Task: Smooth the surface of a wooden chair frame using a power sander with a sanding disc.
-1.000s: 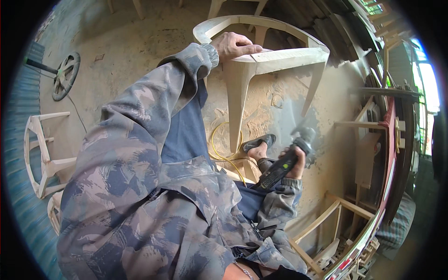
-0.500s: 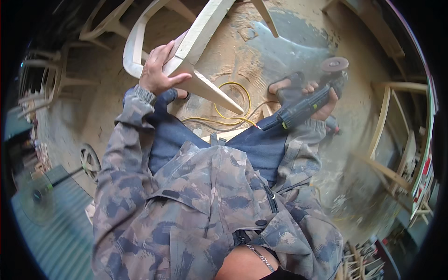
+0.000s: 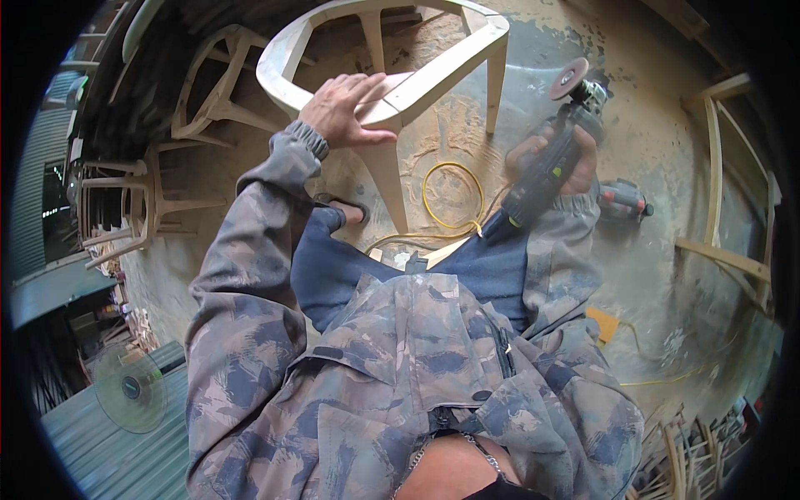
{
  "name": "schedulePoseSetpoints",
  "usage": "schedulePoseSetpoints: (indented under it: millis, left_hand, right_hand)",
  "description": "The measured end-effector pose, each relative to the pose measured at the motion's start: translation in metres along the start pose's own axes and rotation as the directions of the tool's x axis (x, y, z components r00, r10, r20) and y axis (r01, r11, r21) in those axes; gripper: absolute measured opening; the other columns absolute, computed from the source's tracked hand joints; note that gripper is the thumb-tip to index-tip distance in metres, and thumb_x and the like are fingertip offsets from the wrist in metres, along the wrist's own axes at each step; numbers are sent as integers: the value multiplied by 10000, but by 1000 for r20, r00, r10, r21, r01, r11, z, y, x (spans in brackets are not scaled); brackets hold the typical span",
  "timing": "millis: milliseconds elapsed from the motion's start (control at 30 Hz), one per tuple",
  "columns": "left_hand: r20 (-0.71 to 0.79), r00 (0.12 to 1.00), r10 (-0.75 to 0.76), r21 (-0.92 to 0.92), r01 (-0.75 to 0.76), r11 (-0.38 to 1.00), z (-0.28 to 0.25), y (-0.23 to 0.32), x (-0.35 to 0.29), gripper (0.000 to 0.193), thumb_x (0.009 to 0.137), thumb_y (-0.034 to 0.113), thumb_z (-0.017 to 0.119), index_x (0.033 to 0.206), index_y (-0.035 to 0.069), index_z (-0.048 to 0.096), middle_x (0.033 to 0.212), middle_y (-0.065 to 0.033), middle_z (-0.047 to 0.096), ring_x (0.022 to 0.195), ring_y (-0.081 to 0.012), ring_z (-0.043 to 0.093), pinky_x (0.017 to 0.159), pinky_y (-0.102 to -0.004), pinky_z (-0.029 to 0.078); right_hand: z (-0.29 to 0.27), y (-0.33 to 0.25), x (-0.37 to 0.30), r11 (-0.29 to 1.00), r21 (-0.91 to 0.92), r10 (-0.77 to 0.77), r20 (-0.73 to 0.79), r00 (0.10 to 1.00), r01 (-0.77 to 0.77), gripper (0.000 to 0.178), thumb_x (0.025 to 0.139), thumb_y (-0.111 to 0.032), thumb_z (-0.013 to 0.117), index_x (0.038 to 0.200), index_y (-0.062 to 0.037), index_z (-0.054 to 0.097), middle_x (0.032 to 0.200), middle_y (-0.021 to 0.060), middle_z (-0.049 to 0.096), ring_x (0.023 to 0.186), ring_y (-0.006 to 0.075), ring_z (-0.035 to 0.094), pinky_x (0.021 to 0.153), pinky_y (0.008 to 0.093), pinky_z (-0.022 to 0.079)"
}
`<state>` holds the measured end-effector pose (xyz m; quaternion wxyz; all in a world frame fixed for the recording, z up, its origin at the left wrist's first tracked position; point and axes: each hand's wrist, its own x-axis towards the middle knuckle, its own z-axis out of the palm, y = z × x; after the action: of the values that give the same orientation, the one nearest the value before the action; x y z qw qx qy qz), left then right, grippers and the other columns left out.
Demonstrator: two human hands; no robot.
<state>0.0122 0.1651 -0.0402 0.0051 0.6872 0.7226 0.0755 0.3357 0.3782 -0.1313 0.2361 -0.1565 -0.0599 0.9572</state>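
Note:
In front of me a pale wooden seat frame (image 3: 457,73), with a rounded rim and tapered legs, stands on the floor. On its near corner lies my left hand (image 3: 340,110), the fingers stretched over the top and the thumb spread along the side. My right hand (image 3: 577,167) is wrapped round the dark body of an angle grinder (image 3: 542,173). The grinder's round sanding disc (image 3: 569,78) points up and away from me, apart from the wood. Part of the grinder's tail end is over my right thigh.
A yellow cable (image 3: 428,190) loops on the dusty floor between my legs. Another power tool (image 3: 623,202) lies right of my right hand. More wooden frames (image 3: 196,104) stand at the left, and a slatted one (image 3: 713,175) at the right. A fan (image 3: 131,387) is at lower left.
The seat frame has gone from tilted to upright, its rim now facing up. My left hand has stayed on its corner. The grinder has swung to point more upward, still in my right hand.

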Motion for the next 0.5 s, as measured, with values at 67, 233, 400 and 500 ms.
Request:
schedulePoseSetpoints:
  millis: [67, 233, 400, 500]
  left_hand:
    - [71, 997, 37, 5, -38, 999, -1, -13, 11, 906, 649, 566, 786, 1338, 55, 496, 1258, -207, 539, 1167, -353, 515, 1009, -445, 415]
    - [235, 965, 116, 68, -135, 989, -7, -50, -10, 1026, 598, 431, 827, 1400, -10, 363, 1266, -208, 467, 1166, -369, 481, 1016, -438, 402]
    - [455, 882, -123, 182, 43, 982, -6, -79, -51, 1160, 547, 395, 851, 1452, -19, 255, 1364, -228, 419, 1273, -380, 421, 1068, -435, 355]
    - [557, 737, -382, 449, 119, 885, 10, -112, -99, 1217, 547, 406, 850, 1490, 38, 176, 1459, -144, 367, 1350, -276, 367, 1082, -488, 324]
  right_hand:
    - [3, 4, -4, 999, 14, -29, -50, 998, 30, 379, 780, -318, 697, 1025, -81, 531, 895, 86, 583, 788, 249, 624, 711, 438, 557]
    - [-2, -1, -7, 996, 83, -37, -40, 999, 40, 387, 778, -322, 700, 1039, -91, 532, 889, 80, 578, 775, 251, 628, 704, 422, 562]
    - [6, -2, -6, 987, 39, -152, -93, 984, 156, 427, 772, -350, 700, 1005, -32, 536, 845, 121, 602, 747, 252, 629, 723, 382, 565]
    - [15, -1, -6, 988, 66, -135, -74, 988, 140, 420, 777, -353, 695, 1000, -33, 539, 854, 118, 604, 746, 249, 629, 731, 386, 561]
